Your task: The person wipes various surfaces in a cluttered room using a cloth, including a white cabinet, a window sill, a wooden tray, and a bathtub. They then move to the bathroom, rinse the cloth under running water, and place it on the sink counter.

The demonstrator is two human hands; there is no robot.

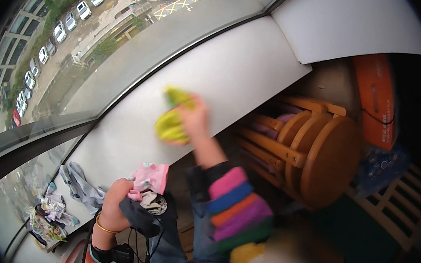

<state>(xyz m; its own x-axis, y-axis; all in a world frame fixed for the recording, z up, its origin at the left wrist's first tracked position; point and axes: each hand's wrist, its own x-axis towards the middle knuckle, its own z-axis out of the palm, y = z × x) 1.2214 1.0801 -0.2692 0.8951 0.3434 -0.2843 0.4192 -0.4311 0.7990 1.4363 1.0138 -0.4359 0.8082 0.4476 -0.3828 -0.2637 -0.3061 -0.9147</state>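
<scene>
My right hand [196, 116] holds a yellow-green cloth item [172, 125] over the white windowsill [231, 76]. Motion blurs both, so I cannot tell whether the cloth touches the sill. Near the sill's front edge, my left hand [115, 198] grips a bunch of small fabric pieces that look like socks. Among them are a pink patterned piece [151, 175], a dark grey one [136, 214] and a cream one [151, 202]. A grey garment [83, 187] lies on the sill beside my left hand.
Beyond it on the sill is a heap of mixed small clothes [51, 215]. A window pane [125, 64] borders the sill. Stacked round wooden stools [330, 163] stand at right, near an orange box [375, 99], a blue printed bag [381, 168] and a slatted wooden piece [392, 193].
</scene>
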